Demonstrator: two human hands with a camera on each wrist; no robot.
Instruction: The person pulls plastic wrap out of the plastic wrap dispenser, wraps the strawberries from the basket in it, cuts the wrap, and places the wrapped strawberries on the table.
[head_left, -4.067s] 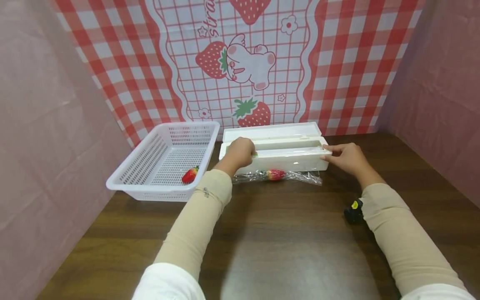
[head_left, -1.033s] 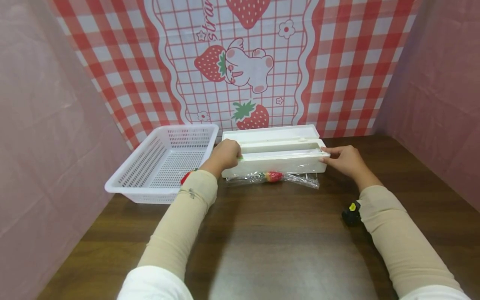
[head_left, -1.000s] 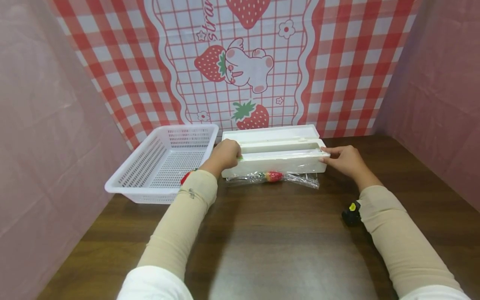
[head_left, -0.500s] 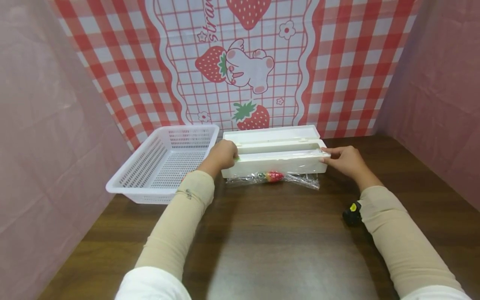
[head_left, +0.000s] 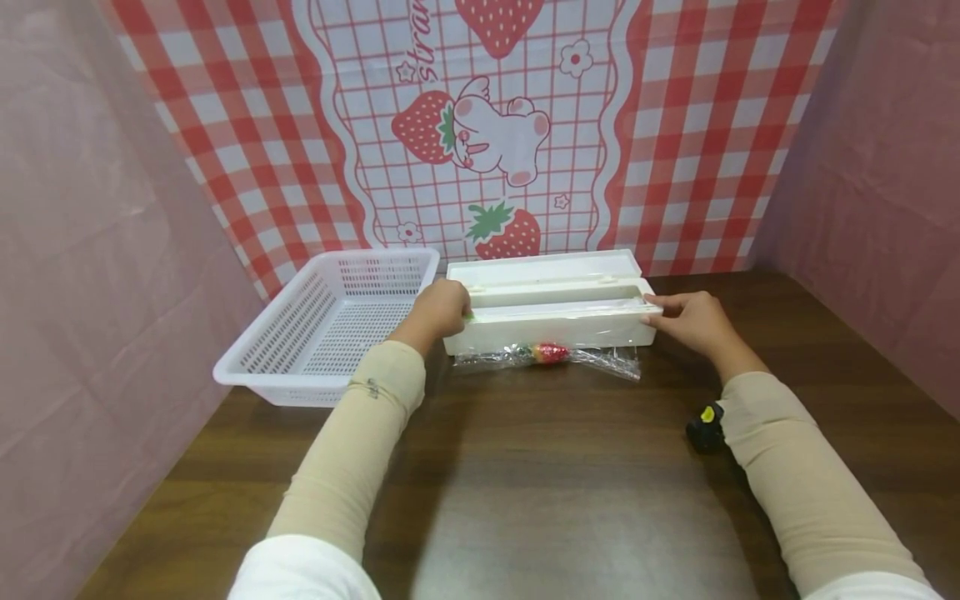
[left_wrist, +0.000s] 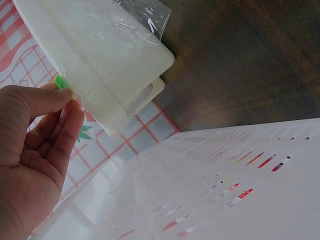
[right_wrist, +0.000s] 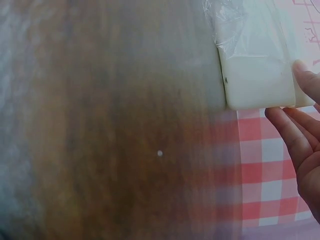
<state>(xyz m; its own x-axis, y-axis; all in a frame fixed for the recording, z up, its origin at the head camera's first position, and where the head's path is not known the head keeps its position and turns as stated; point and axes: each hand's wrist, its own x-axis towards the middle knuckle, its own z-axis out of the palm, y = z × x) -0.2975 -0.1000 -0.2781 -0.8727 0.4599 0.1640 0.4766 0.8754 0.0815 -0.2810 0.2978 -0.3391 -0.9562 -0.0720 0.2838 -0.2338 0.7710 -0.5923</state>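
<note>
Head view, from the left: a white slotted basket [head_left: 288, 382] stands by the far left corner of the table [head_left: 570, 492]. In the left wrist view, red patches show through its slots; what they belong to is too broken up to tell. The left hand [head_left: 441, 307] comes next, just beside the basket's rim, thumb and fingers pinched narrow on a small green piece [left_wrist: 60, 81] at the left end of a long white box [head_left: 555, 332]. This box lies along the table's far edge, its lid [head_left: 543, 267] tipped back toward the checked cloth [head_left: 690, 150]. Clear film [head_left: 606, 363] drapes down its front onto the table, with a red strawberry [head_left: 551, 353] under or within it, just before the box's middle. The right hand [head_left: 696, 321] grips the box's right end between thumb and fingers. Nearer the right edge, a black object [head_left: 703, 432] with a yellow mark sits against the right sleeve [head_left: 810, 467].
</note>
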